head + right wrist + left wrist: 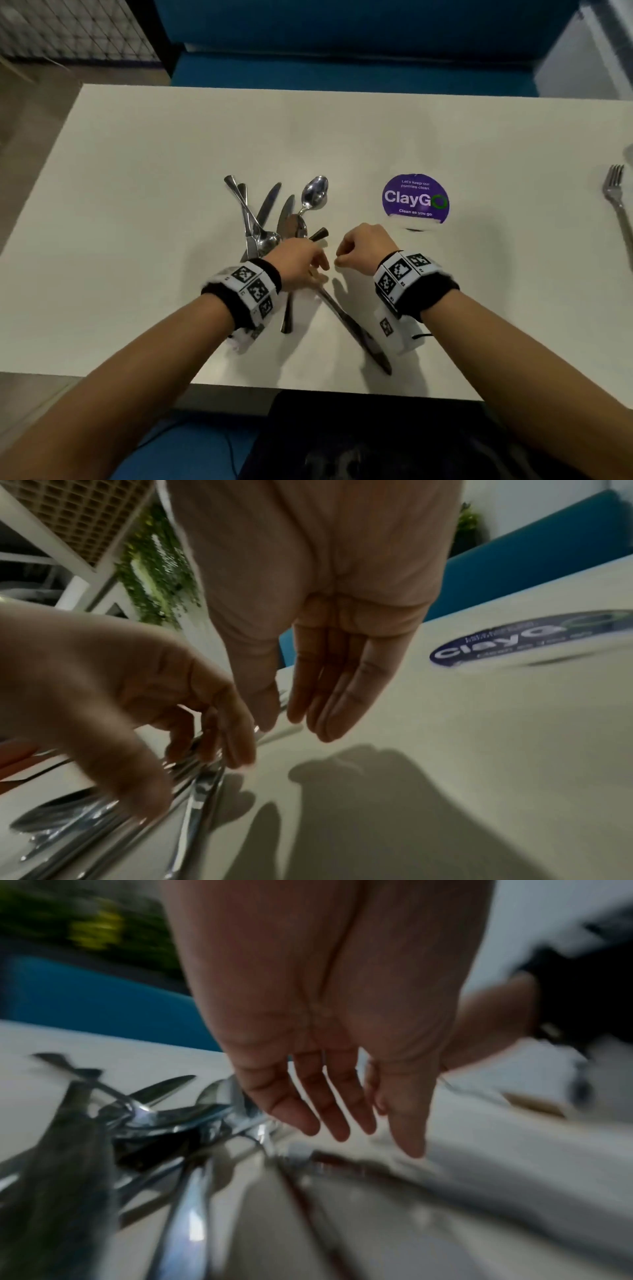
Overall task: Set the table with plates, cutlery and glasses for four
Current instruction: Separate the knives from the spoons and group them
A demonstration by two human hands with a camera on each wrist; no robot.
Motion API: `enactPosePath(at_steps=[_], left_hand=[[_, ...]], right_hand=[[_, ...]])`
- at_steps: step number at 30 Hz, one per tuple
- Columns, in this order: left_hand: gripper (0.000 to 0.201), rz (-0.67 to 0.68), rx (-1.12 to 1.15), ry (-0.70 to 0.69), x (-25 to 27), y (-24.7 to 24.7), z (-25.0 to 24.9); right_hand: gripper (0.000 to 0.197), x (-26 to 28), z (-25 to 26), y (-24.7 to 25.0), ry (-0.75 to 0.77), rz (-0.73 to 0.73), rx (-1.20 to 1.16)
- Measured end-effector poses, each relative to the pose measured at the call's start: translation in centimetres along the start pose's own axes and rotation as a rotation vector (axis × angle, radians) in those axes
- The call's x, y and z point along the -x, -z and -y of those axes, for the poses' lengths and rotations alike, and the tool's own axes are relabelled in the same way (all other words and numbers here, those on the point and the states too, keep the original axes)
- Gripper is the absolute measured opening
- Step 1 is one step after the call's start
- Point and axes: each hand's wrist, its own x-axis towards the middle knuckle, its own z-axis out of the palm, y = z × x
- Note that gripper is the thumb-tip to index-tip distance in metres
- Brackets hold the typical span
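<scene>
Overhead, shiny steel knives and spoons (pixel 270 219) lay heaped mid-table (pixel 137 171), both hands just beside. Left wrist view: left hand (pixel 329 1047) fingers extended, empty. Right wrist view: right hand (pixel 315 615) fingers straight, holding nothing.

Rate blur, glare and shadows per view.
Head: mostly sharp, ClayGo sticker legible, left hand slightly smeared, straight table edges bowed by the wide lens. Left wrist: heavy motion blur, cutlery pile streaked with glints. Right wrist: right hand moderately sharp, edges blurred, hand shadows on the table.
</scene>
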Motion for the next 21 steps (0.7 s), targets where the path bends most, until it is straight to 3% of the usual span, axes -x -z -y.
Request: enactPosePath(at_steps=[5,9,11,14,17,19,21], left_hand=[[0.034,0.003,-0.473,-0.284,-0.2,-2.1,0.1],[0.030,0.033,-0.702,-0.400,-0.4,-2.4,0.0],[0.028,0.075,-0.716,-0.391,-0.4,-2.2,-0.1],[0.021,0.099,-0.373,-0.269,-0.2,-1.0,-0.1],[0.023,-0.065,0.027,-0.098,-0.1,0.6,0.6],[0.023,-0.205,0.286,-0.003,0.2,1.6,1.0],[0.015,-0.281,0.646,0.021,0.5,2.3,1.2]], right_hand=[[0.020,0.9,0.9,-1.7,-0.072,0.046,0.093],[0.020,1.4,1.1,-1.6,-0.108,-0.102,0.014],[0.017,1.6,1.5,-0.5,-0.098,-0.200,-0.032],[0.018,1.7,2.4,1.7,-0.089,-0.366,-0.153],[0.023,1.3,3.3,3.6,-0.092,-0.530,-0.260],[0.026,0.9,3.8,3.9,-0.113,-0.554,-0.300],[0.036,-0.1,4.2,3.3,-0.156,-0.462,-0.321]])
